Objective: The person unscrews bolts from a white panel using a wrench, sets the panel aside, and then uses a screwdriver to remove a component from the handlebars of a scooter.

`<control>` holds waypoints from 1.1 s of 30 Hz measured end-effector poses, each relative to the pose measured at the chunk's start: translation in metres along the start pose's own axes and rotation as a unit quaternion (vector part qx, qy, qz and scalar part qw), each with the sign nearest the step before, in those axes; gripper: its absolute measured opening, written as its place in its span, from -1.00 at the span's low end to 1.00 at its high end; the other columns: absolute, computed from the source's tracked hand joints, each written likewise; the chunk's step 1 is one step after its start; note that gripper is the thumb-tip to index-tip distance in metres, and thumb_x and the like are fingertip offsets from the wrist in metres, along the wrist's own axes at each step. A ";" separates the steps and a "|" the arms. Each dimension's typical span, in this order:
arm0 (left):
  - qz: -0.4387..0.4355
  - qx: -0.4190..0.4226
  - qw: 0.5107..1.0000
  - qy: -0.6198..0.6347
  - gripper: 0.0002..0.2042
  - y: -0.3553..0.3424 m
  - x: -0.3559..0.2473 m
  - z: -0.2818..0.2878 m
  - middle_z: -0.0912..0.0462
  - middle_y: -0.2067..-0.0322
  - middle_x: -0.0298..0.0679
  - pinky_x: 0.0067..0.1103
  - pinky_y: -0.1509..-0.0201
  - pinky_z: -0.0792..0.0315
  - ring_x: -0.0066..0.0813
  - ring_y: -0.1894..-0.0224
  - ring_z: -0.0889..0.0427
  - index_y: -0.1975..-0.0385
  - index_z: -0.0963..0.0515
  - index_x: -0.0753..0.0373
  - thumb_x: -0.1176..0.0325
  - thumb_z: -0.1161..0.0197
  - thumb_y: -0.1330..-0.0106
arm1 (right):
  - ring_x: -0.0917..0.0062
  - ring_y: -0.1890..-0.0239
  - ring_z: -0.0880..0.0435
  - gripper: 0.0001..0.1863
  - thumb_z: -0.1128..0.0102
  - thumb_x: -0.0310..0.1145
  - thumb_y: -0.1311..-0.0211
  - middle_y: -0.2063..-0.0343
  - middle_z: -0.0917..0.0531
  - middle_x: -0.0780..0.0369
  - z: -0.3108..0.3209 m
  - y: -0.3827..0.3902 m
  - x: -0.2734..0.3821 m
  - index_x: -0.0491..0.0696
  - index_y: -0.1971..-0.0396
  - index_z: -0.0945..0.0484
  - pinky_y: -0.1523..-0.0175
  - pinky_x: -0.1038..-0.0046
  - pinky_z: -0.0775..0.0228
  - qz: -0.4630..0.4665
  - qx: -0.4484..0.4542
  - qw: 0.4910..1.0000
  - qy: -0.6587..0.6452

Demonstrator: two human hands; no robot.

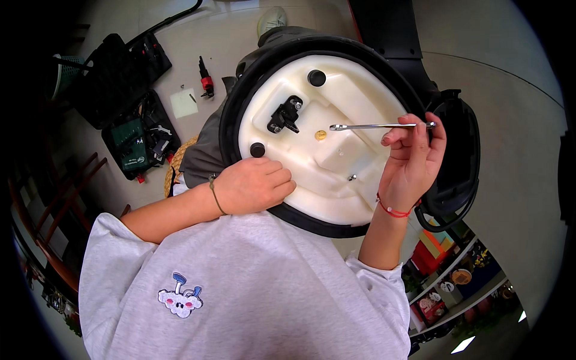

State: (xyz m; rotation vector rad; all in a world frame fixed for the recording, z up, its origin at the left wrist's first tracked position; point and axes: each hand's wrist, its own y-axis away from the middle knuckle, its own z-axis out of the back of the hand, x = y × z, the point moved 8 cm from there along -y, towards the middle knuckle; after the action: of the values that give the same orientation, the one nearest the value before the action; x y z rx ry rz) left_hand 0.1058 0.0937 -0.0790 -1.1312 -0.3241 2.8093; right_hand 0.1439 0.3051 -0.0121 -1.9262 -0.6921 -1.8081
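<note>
A rounded seat base of white plastic with a thick black rim (228, 129) lies underside up in front of me. On it are a black metal hinge bracket (285, 114), two black rubber bumpers (316, 78), a small gold round sticker (320, 135) and small shiny metal hardware (352, 177). My right hand (414, 153) pinches one end of a silver wrench (366, 126), its other end pointing left above the seat base near the sticker. My left hand (257, 185) lies closed at the near left edge of the seat base, its fingertips hidden.
An open black tool case (157, 126) with a green pouch sits on the floor at left, near a red and black tool (206, 78). Black vehicle bodywork (457, 147) stands close on the right. Shelves (459, 288) with assorted goods are at lower right. A white shoe (273, 21) shows at the top.
</note>
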 end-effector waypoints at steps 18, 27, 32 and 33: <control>0.014 0.004 1.000 0.002 -0.74 -0.001 -0.001 -0.001 -0.46 0.45 -0.41 -0.58 0.31 -0.44 -0.50 0.39 -0.51 0.33 -0.53 0.15 0.35 -0.31 0.08 | 0.40 0.16 -0.68 -0.78 0.12 -0.44 -0.43 0.09 -0.59 -0.06 0.012 0.068 -0.083 -0.21 0.03 -0.34 0.04 0.49 -0.56 -0.207 -0.114 0.968 -0.083; 0.017 0.005 1.000 0.006 -0.74 -0.001 -0.001 0.000 -0.45 0.45 -0.41 -0.58 0.32 -0.44 -0.50 0.39 -0.51 0.33 -0.53 0.15 0.35 -0.32 0.08 | 0.36 0.19 -0.70 -0.80 0.10 -0.43 -0.43 0.12 -0.61 -0.03 0.009 0.072 -0.086 -0.20 0.06 -0.36 0.08 0.46 -0.60 -0.213 -0.105 0.968 -0.080; 0.014 0.001 1.000 0.006 -0.75 0.000 0.000 -0.001 -0.45 0.46 -0.41 -0.58 0.32 -0.44 -0.50 0.39 -0.51 0.33 -0.53 0.15 0.36 -0.31 0.07 | 0.46 0.34 -0.69 -0.79 0.06 -0.40 -0.43 0.26 -0.64 0.05 0.013 0.075 -0.090 -0.21 0.08 -0.39 0.20 0.51 -0.57 -0.257 -0.043 0.966 0.007; 0.012 0.000 1.000 0.007 -0.75 0.000 0.000 0.000 -0.45 0.46 -0.41 -0.58 0.32 -0.43 -0.50 0.39 -0.51 0.33 -0.53 0.15 0.36 -0.31 0.07 | 0.49 0.38 -0.67 -0.78 0.05 -0.39 -0.43 0.29 -0.65 0.07 0.016 0.071 -0.090 -0.22 0.08 -0.40 0.22 0.54 -0.55 -0.257 -0.024 0.966 0.029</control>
State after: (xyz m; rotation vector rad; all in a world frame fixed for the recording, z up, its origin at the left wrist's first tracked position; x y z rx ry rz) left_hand 0.1063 0.0937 -0.0790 -1.1610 -0.3116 2.8209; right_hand 0.1965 0.2508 -0.0997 -1.8261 -1.2256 -2.1847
